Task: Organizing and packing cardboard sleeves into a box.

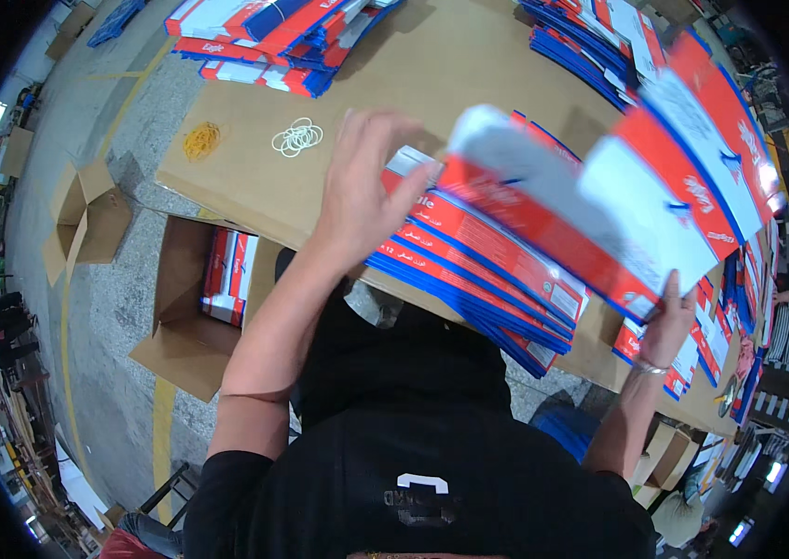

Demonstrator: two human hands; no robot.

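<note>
Past the left edge of the flat brown tabletop (pixel 245 191), we see an open brown cardboard box (pixel 103 222) on speckled grey floor (pixel 115 317).

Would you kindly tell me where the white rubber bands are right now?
In the head view, the white rubber bands lie left of centre on the table, between the yellow rubber bands and the left hand.

The head fisheye looks down on the table (pixel 455 70) from close above.
</note>
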